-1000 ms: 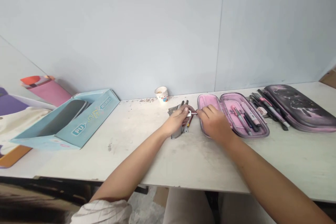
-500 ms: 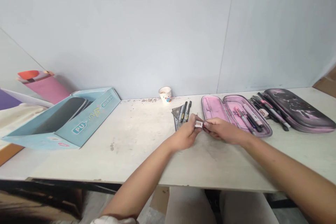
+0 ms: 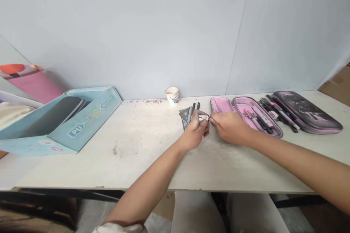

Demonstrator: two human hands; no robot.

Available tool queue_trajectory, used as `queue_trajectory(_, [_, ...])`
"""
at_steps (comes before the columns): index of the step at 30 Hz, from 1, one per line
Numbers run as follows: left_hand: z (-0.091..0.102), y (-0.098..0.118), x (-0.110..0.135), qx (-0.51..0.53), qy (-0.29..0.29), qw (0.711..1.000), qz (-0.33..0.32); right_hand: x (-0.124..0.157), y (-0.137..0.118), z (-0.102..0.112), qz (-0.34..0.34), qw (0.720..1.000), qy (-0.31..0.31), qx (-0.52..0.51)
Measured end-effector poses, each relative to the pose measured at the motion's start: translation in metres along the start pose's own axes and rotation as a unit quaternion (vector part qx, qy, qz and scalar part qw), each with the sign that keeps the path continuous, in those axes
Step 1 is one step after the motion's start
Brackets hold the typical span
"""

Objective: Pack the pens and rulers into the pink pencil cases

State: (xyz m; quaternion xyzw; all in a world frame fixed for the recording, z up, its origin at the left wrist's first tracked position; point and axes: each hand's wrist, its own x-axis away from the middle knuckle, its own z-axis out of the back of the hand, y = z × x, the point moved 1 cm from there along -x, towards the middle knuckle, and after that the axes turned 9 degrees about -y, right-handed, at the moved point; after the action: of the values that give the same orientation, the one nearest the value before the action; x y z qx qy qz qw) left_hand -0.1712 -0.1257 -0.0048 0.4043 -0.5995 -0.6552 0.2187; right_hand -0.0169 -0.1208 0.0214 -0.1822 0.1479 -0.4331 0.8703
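Between the fingers of my left hand (image 3: 194, 128) is a small white block-like object (image 3: 203, 118) with a lighter window on its face; its exact kind is too small to tell. My right hand (image 3: 228, 125) is closed in a pinch at the right end of this object, and whatever its fingertips hold is hidden. Just behind my left hand, black pens (image 3: 198, 106) lie on a dark set square (image 3: 185, 114), partly covered by the hand. The open pink pencil case (image 3: 221, 105), with pens inside, is behind my right hand.
A closed dark pencil case (image 3: 306, 111) lies at the right, with several pens (image 3: 284, 115) and a small pale block beside it. A paper cup (image 3: 172, 96) stands by the wall near scattered crumbs. At the left, a light-blue box (image 3: 87, 125) holds a dark grey case (image 3: 54, 114).
Both hands have risen slightly and stay together. The white object has turned a little in my left fingers, and my right wrist has rolled. The whole view has shifted slightly.
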Motion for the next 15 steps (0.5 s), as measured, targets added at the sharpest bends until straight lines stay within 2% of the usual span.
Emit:
queue_trajectory(2, [0.002, 0.002, 0.002, -0.111, 0.0, 0.994, -0.023, -0.004, 0.005, 0.001, -0.013, 0.987, -0.078, -0.138])
queue_trajectory(4, [0.003, 0.001, 0.001, -0.168, -0.008, 0.985, -0.028, -0.006, 0.009, 0.002, -0.022, 0.976, -0.125, -0.178])
queue_trajectory(6, [0.002, -0.002, -0.004, -0.135, -0.006, 0.991, -0.009, -0.006, 0.009, 0.002, -0.041, 0.988, -0.098, -0.113])
queue_trajectory(8, [0.001, -0.006, -0.01, -0.033, 0.009, 0.999, 0.019, -0.005, 0.005, 0.004, -0.052, 0.998, -0.031, -0.011])
queue_trajectory(10, [0.0, -0.008, -0.014, 0.079, 0.018, 0.996, 0.037, -0.004, -0.001, 0.005, -0.018, 0.994, 0.023, 0.109])
queue_trajectory(12, [0.0, -0.007, -0.015, 0.137, 0.015, 0.99, 0.04, -0.006, -0.005, 0.006, 0.027, 0.982, 0.036, 0.186])
queue_trajectory(14, [0.003, -0.006, -0.012, 0.111, 0.012, 0.993, 0.024, -0.01, -0.006, 0.007, 0.025, 0.984, 0.031, 0.173])
queue_trajectory(15, [0.005, -0.005, -0.01, 0.074, 0.013, 0.997, 0.017, -0.013, -0.004, 0.008, 0.006, 0.994, 0.008, 0.106])
